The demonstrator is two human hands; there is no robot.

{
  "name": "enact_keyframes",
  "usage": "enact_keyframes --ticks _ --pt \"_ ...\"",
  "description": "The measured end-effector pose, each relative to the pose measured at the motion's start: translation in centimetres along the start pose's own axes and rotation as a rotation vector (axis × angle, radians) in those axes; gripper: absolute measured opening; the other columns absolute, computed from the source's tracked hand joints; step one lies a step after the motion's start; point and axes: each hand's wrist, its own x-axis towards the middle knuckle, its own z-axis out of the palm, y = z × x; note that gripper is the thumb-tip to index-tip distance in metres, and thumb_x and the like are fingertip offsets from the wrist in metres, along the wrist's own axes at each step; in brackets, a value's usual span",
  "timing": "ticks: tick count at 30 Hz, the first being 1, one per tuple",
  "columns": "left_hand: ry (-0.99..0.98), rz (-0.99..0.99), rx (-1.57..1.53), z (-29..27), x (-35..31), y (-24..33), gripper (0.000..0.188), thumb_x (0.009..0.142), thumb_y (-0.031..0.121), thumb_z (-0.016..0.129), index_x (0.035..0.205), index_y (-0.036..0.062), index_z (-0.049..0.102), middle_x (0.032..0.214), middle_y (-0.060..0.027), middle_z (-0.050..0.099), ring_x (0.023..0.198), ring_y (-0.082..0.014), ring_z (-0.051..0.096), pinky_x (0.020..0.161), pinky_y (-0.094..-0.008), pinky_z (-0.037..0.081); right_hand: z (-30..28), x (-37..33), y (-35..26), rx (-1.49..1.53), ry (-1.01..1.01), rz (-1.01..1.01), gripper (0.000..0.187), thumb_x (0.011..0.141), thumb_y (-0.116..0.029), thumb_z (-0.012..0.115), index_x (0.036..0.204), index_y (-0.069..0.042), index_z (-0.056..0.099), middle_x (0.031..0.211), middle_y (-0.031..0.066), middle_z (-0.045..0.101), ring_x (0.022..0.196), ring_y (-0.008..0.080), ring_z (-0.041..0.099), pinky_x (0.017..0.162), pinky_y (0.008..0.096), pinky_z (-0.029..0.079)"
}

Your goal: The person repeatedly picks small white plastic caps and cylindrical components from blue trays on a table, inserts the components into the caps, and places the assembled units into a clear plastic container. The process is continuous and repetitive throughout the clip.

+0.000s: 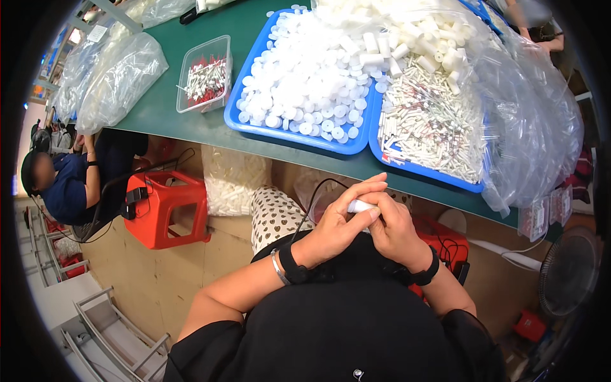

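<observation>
In front of my lap, just off the table's edge, both my hands meet around a small white plastic cylinder. My left hand has its fingers stretched along the far side of the piece and its thumb against the near side. The fingers of my right hand are bent around the piece's right end, which they hide. Nearest beyond the hands are a blue tray heaped with white plastic discs and a second blue tray filled with thin white rods, some with reddish parts.
Thick white cylinders pile up behind the trays on the green table. A clear box holds red and white parts. Plastic bags lie at both sides. A red stool, a fan and a seated person are nearby.
</observation>
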Motion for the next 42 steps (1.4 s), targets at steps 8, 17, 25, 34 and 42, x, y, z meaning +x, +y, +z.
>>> enact_keyframes --ticks 8,17,25,34,42 --pt "0.065 -0.217 -0.451 -1.0 0.6 -0.1 0.053 0.106 0.031 0.030 0.152 0.0042 0.029 0.155 -0.0119 0.035 0.136 -0.0222 0.042 0.113 -0.0394 0.035 1.1 1.3 -0.5 -0.094 0.171 -0.035 0.029 0.088 -0.009 0.069 0.111 0.000 0.054 0.089 0.0164 0.061 0.081 0.0383 0.062 0.070 0.0423 0.052" --pt "0.092 -0.321 -0.893 -1.1 -0.4 -1.0 0.046 0.105 0.027 0.041 0.149 0.0132 0.036 0.158 -0.0043 0.032 0.138 -0.0236 0.040 0.115 -0.0410 0.034 1.3 1.2 1.1 -0.342 0.095 -0.220 0.029 0.079 -0.007 0.073 0.103 0.000 0.059 0.080 0.0140 0.062 0.070 0.0316 0.064 0.060 0.0396 0.051" --pt "0.106 -0.270 -0.916 -1.6 -0.3 -2.1 0.046 0.106 0.038 0.040 0.146 0.0155 0.038 0.155 -0.0057 0.034 0.138 -0.0253 0.039 0.115 -0.0435 0.034 3.7 0.6 1.2 -0.316 0.105 -0.002 0.020 0.088 -0.007 0.064 0.106 -0.001 0.057 0.089 0.0160 0.063 0.075 0.0363 0.064 0.064 0.0420 0.052" --pt "0.128 -0.230 -0.625 -1.3 -0.4 -2.0 0.056 0.105 0.045 0.036 0.150 0.0115 0.029 0.153 -0.0086 0.035 0.138 -0.0266 0.039 0.115 -0.0453 0.033 3.1 0.4 1.1 -0.164 0.010 0.078 0.023 0.093 -0.006 0.058 0.115 -0.001 0.053 0.096 0.0210 0.063 0.086 0.0419 0.064 0.071 0.0464 0.051" --pt "0.129 -0.279 -0.693 -2.3 -0.3 -2.2 0.060 0.105 0.050 0.032 0.151 0.0122 0.028 0.153 -0.0096 0.035 0.138 -0.0257 0.038 0.115 -0.0442 0.033 3.4 0.6 1.7 -0.097 0.019 0.132 0.025 0.093 -0.009 0.061 0.116 -0.001 0.055 0.095 0.0215 0.065 0.088 0.0411 0.065 0.072 0.0468 0.052"
